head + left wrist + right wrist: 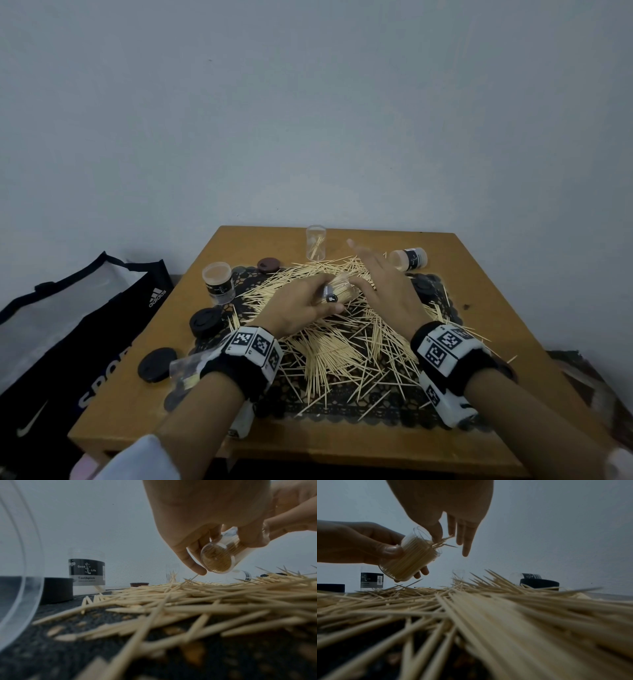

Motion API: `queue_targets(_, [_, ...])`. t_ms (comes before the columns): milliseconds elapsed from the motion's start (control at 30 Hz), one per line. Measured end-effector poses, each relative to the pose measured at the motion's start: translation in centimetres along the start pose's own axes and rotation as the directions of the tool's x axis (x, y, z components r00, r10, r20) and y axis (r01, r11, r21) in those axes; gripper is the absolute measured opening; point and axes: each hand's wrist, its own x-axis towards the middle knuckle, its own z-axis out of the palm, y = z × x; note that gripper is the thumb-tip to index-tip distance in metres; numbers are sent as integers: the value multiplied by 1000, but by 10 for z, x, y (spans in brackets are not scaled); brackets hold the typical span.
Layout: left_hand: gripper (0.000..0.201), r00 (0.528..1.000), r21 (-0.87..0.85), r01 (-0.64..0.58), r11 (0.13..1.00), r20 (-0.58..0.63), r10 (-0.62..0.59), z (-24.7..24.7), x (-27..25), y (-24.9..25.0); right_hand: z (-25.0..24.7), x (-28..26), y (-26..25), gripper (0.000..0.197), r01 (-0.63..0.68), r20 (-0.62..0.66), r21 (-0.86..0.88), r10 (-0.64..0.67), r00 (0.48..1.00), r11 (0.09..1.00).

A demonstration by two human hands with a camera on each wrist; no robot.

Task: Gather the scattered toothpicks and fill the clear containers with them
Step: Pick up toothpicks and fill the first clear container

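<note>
Loose toothpicks (342, 346) lie in a heap on a black lace mat (342, 413). My left hand (323, 301) grips a clear container (342, 291) tilted above the heap; it is packed with toothpicks. In the right wrist view that container (409, 559) has a few toothpicks jutting from its mouth. My right hand (451, 545) is at the mouth, its thumb touching those ends, its fingers straight. In the head view the right hand (359, 263) lies just right of the container. In the left wrist view the container's base (217, 559) faces the camera.
At the back stands a clear container (316, 242) with a few toothpicks. A labelled one (218, 282) stands at left, another (409, 259) lies on its side at right. Lids (205, 322) (157, 364) (269, 264) sit on the wooden table (496, 291). A sports bag (68, 342) lies left.
</note>
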Motion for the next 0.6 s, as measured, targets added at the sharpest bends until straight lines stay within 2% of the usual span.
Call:
queue_targets(133, [59, 1000, -13, -2, 1000, -14, 2, 0, 0, 1, 2, 0, 5, 57, -153, 42, 66, 151, 988, 986])
queue_targets(200, [61, 1000, -14, 8, 1000, -15, -9, 0, 0, 2, 4, 0, 6, 48, -99, 60, 86, 94, 994, 991])
queue_targets(267, [63, 1000, -14, 28, 999, -9, -28, -1, 0, 2, 5, 0, 5, 40, 10, 54, 76, -14, 998, 997])
queue_targets(367, [63, 999, -7, 33, 999, -11, -33, -1, -1, 1, 5, 2, 5, 52, 96, 62, 30, -97, 993, 995])
queue_targets(433, [63, 999, 0, 39, 999, -16, -39, -1, -1, 1, 4, 2, 4, 50, 127, 47, 32, -129, 991, 991])
queue_targets(500, [61, 1000, 0, 28, 1000, 2, -28, -2, -1, 1, 2, 1, 2, 41, 106, 13, 81, -107, 994, 991])
queue_targets(600, [59, 999, -38, -16, 999, 45, 17, -1, -1, 0, -3, 0, 0, 37, 8, -28, 162, -4, 1000, 987])
